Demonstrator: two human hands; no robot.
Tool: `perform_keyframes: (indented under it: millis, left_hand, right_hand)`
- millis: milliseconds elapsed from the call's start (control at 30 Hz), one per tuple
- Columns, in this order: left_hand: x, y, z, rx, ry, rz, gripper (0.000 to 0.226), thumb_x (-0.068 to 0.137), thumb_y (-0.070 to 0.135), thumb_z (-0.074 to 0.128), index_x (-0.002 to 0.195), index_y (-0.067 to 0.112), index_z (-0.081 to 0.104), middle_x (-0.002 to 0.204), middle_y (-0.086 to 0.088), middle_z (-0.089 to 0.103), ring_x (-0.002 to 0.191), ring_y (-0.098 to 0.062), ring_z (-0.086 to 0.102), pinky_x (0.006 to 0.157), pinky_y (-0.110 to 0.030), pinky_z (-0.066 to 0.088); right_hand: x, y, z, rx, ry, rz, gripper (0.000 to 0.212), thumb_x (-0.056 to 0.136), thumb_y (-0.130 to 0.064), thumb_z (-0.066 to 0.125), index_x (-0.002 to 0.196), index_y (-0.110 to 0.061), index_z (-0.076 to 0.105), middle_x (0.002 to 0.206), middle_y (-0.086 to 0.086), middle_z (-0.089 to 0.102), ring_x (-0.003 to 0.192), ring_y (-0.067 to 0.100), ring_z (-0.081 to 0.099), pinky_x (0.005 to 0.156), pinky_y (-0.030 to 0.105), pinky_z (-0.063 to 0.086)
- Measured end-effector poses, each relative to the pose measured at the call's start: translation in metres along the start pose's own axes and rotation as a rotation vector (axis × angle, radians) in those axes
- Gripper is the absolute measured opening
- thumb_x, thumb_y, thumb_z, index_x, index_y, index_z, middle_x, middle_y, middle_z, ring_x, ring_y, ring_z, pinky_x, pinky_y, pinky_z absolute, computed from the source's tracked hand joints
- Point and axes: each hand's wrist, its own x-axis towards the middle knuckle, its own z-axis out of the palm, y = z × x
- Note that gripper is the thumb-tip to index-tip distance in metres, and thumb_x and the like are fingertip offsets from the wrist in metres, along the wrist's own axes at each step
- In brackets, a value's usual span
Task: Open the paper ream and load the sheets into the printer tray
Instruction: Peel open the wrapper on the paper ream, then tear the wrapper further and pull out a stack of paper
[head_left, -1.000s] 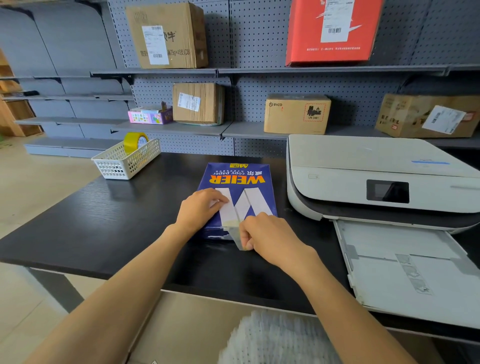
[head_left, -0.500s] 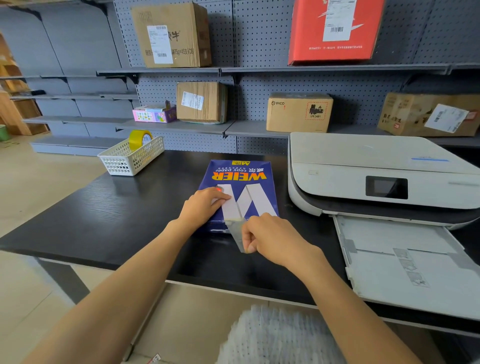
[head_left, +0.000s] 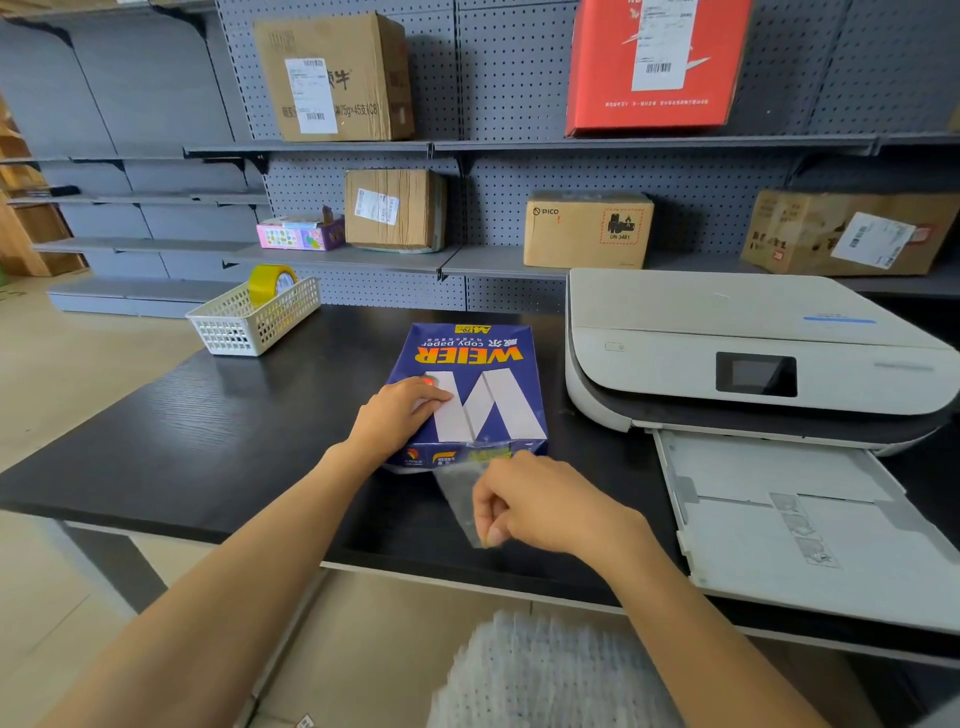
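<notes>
A blue paper ream (head_left: 475, 366) marked WEIER lies flat on the black table (head_left: 208, 441), still wrapped. My left hand (head_left: 397, 415) presses flat on its top near the left side. My right hand (head_left: 540, 501) pinches a clear tape strip (head_left: 460, 493) that hangs off the ream's near end, pulled toward me. To the right stands a white printer (head_left: 727, 338), with its empty paper tray (head_left: 779, 519) extended toward the table's front edge.
A white plastic basket (head_left: 249, 325) holding a yellow tape roll (head_left: 270, 280) sits at the table's back left. Grey pegboard shelves behind carry cardboard boxes (head_left: 587, 228) and a red box (head_left: 654, 62). The floor lies to the left.
My right hand has drawn back toward me, peeling the clear tape strip off the ream's top and down over its near end. The left hand stays pressed on the ream.
</notes>
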Motion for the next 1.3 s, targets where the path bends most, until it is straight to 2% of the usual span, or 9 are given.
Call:
perform_keyframes:
  millis: [100,267,400,533,700,867,1000,1133,1300]
  left_hand:
    - [0.000,0.000,0.000,0.001,-0.001,0.005,0.027,0.099,0.035,0.050,0.122,0.036,0.065,0.146,0.007,0.049,0.129,-0.023,0.050,0.096,-0.046,0.045]
    - [-0.004,0.006,-0.001,0.022,-0.011,0.000,0.031,0.100,0.037,0.047,0.126,0.031,0.062,0.147,0.007,0.048,0.128,-0.023,0.051,0.096,-0.044,0.046]
    - [-0.013,0.014,0.001,0.054,-0.036,-0.013,0.037,0.101,0.043,0.039,0.132,0.031,0.057,0.150,0.009,0.043,0.128,-0.019,0.050,0.096,-0.044,0.045]
    - [-0.020,0.018,0.007,0.061,0.008,0.020,0.040,0.101,0.044,0.034,0.131,0.028,0.055,0.144,0.007,0.050,0.122,-0.020,0.054,0.093,-0.039,0.047]
    - [-0.027,0.016,0.011,0.100,0.018,0.046,0.042,0.101,0.047,0.032,0.133,0.029,0.052,0.141,0.005,0.053,0.119,-0.022,0.056,0.094,-0.039,0.047]
    - [-0.029,0.020,0.009,0.121,0.004,0.044,0.042,0.101,0.045,0.034,0.137,0.027,0.048,0.143,0.005,0.051,0.121,-0.020,0.055,0.096,-0.038,0.047]
    - [-0.031,0.019,0.011,0.120,0.048,0.065,0.040,0.101,0.044,0.034,0.134,0.028,0.051,0.140,0.005,0.054,0.119,-0.019,0.056,0.095,-0.038,0.047]
    - [-0.034,0.020,0.010,0.115,0.074,0.094,0.039,0.101,0.043,0.036,0.132,0.027,0.054,0.137,0.006,0.057,0.118,-0.017,0.057,0.095,-0.036,0.047]
    - [-0.038,0.021,0.005,0.103,0.095,0.162,0.036,0.101,0.041,0.040,0.128,0.025,0.058,0.132,0.007,0.061,0.118,-0.011,0.057,0.094,-0.030,0.046]
  right_hand:
    - [-0.006,-0.002,0.007,0.001,-0.021,-0.007,0.013,0.083,-0.006,0.066,0.084,-0.017,0.073,0.074,-0.008,0.062,0.077,0.014,0.062,0.073,0.029,0.045]
    - [-0.009,-0.002,0.005,0.023,-0.043,-0.025,0.013,0.085,-0.008,0.067,0.081,-0.021,0.070,0.075,-0.009,0.061,0.075,0.011,0.059,0.070,0.027,0.043]
    - [-0.008,0.003,0.004,0.027,-0.019,-0.029,0.011,0.085,-0.010,0.067,0.087,-0.018,0.073,0.084,-0.007,0.072,0.083,0.012,0.067,0.075,0.031,0.053]
    - [-0.012,0.003,0.000,0.088,-0.101,-0.042,0.014,0.088,-0.012,0.065,0.093,-0.021,0.075,0.088,-0.004,0.076,0.081,0.011,0.071,0.082,0.034,0.058]
    - [-0.023,0.001,0.000,0.123,-0.207,-0.061,0.022,0.093,-0.010,0.060,0.103,-0.017,0.077,0.063,-0.018,0.066,0.083,0.011,0.074,0.087,0.031,0.056]
    - [-0.027,0.001,-0.002,0.153,-0.197,-0.061,0.018,0.092,-0.011,0.061,0.099,-0.012,0.077,0.089,0.003,0.079,0.085,0.011,0.075,0.087,0.024,0.056]
    - [-0.023,0.007,-0.002,0.163,-0.097,-0.031,0.017,0.091,-0.017,0.060,0.092,-0.015,0.077,0.084,-0.001,0.079,0.078,0.008,0.074,0.087,0.032,0.058]
    - [-0.013,0.015,-0.002,0.116,0.069,0.014,0.018,0.094,-0.029,0.058,0.090,-0.019,0.072,0.079,-0.004,0.077,0.072,0.006,0.073,0.082,0.031,0.058]
    - [0.015,0.032,0.002,0.041,0.389,0.096,0.013,0.097,-0.034,0.054,0.097,-0.026,0.065,0.095,-0.002,0.072,0.087,0.014,0.065,0.071,0.031,0.054]
